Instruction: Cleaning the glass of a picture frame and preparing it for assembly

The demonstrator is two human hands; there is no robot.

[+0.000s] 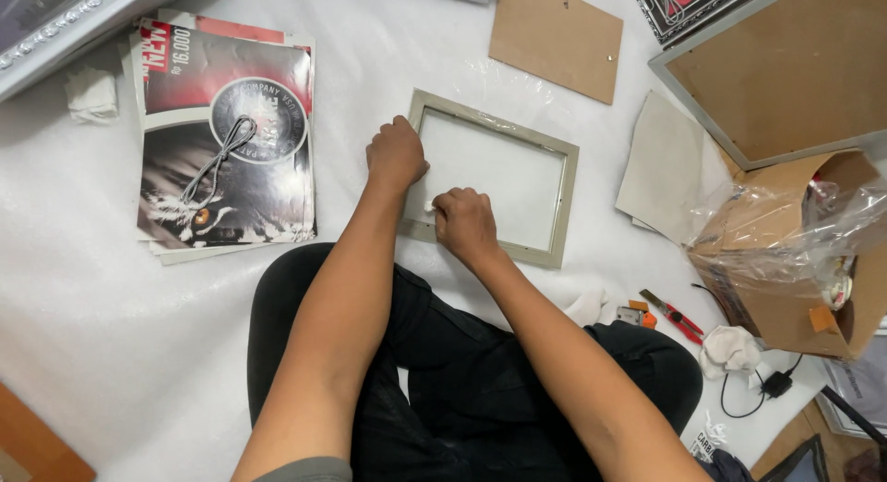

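Note:
A small beige picture frame lies flat on the white sheet in front of me, with a glass pane inside it. My left hand is closed on the frame's left edge and rests there. My right hand presses a small white cloth onto the pane's near left corner; most of the cloth is hidden under the fingers. Both forearms reach out over my crossed legs in black trousers.
A stack of printed posters with a grey cord lies at left. A brown backing board is beyond the frame, a large frame at top right. A cardboard box with plastic, red-handled pliers and a white rag sit right.

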